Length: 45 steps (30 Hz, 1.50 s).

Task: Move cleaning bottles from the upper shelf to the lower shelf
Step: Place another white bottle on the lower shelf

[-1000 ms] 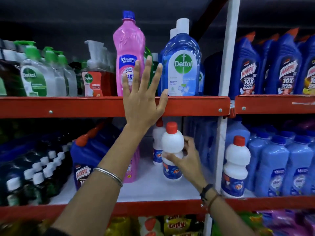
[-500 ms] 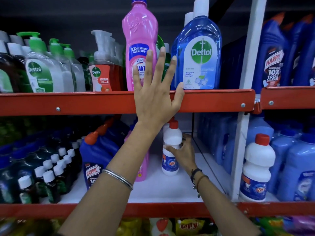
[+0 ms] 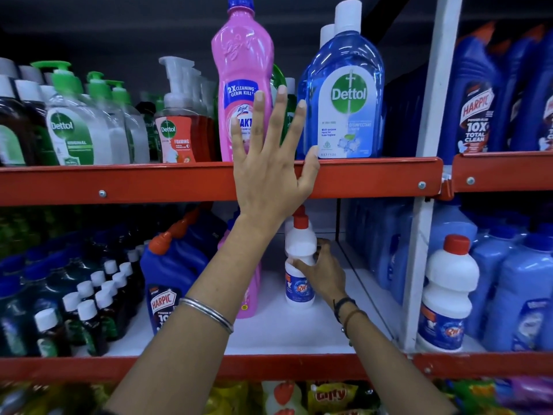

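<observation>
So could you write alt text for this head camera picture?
A person's right hand grips a white red-capped bottle standing on the lower shelf, while the left hand reaches, fingers spread, toward a tall pink bottle on the upper shelf.

Standing upright near the frame's upper centre on the upper shelf, a red metal ledge: tall pink bottle with blue cap, and just right of it, blue bottle with white cap and green label badge. Below centre, upright on the white lower shelf: small white bottle, red-capped, blue-labelled, another like it close behind. Partly hidden at lower centre, a second pink bottle, standing beside a dark blue jug.
</observation>
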Motion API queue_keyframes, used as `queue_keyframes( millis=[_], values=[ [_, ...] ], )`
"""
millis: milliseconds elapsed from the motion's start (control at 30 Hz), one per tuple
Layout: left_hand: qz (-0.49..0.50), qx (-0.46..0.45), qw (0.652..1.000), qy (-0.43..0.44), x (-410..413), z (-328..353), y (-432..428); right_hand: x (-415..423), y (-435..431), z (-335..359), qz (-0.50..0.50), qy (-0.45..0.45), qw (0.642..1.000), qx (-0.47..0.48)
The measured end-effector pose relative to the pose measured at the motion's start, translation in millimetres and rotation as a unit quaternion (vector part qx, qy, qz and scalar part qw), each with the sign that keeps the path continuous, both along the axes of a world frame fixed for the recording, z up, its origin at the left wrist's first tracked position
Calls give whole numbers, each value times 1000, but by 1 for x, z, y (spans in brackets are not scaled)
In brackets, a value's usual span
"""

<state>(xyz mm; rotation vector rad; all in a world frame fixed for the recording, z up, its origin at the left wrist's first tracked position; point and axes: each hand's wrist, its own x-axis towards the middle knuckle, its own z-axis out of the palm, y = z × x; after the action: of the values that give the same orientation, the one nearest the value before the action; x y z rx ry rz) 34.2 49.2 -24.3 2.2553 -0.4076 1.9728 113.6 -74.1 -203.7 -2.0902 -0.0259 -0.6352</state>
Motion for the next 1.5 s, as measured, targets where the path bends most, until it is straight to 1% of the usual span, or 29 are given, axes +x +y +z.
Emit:
queue_keyframes(
  millis=[100, 167, 200, 233, 300, 367, 400, 433, 467, 533, 600, 667, 767, 833, 900, 1000, 1100, 1200, 1300, 1400, 1500],
  values=[
    [1, 3, 1000, 6, -2, 0, 0, -20, -13, 3, -11, -39, 999, -18],
    [1, 4, 1000, 7, -3, 1, 0, -45, -25, 6, 7, -123, 992, 23],
    [0, 3, 1000, 7, -3, 0, 0, -59, -34, 7, 20, -185, 981, 51],
    [-1, 3, 1000, 8, -2, 0, 0, -73, -45, 8, 14, -251, 965, 70],
    [-3, 2, 1000, 11, -2, 0, 0, -95, -72, 9, -59, -364, 926, 85],
    [-4, 2, 1000, 13, -2, 0, -1, -109, -101, 4, -152, -427, 884, 113],
    [-3, 3, 1000, 13, -2, 0, -1, -112, -116, -1, -194, -434, 869, 134],
    [-3, 4, 1000, 12, -2, 0, -1, -114, -130, -7, -229, -423, 863, 153],
    [-4, 5, 1000, 12, -2, 0, -1, -114, -142, -13, -254, -395, 867, 164],
    [-6, 5, 1000, 12, -1, 1, 0, -114, -158, -22, -250, -308, 901, 176],
    [-6, 5, 1000, 10, 0, 0, 0, -113, -163, -26, -192, -215, 940, 183],
    [-5, 5, 1000, 13, 0, 0, 0, -112, -167, -29, -161, -158, 961, 159],
    [-5, 6, 1000, 14, 0, 0, 1, -116, -179, -26, -177, -122, 972, 95],
    [-6, 6, 1000, 14, 0, 0, 1, -123, -183, -19, -194, -116, 973, 44],
    [-7, 7, 1000, 15, 0, 1, 0, -131, -180, -16, -202, -129, 971, 20],
    [-9, 5, 1000, 15, 0, 0, 1, -144, -167, -18, -218, -163, 962, 32],
    [-13, 5, 1000, 7, 0, 0, 1, -153, -156, -14, -259, -195, 945, 51],
    [-17, 4, 1000, 2, 1, 0, 0, -164, -146, -3, -279, -229, 931, 43],
    [-17, 1, 1000, -2, 2, 0, 0, -175, -132, 11, -244, -249, 935, 69],
    [-14, 3, 1000, -2, 1, 0, 0, -177, -109, 22, -178, -231, 951, 103],
    [-16, 5, 1000, -5, -1, 0, 0, -167, -80, 23, -113, -205, 967, 105]
  ],
)
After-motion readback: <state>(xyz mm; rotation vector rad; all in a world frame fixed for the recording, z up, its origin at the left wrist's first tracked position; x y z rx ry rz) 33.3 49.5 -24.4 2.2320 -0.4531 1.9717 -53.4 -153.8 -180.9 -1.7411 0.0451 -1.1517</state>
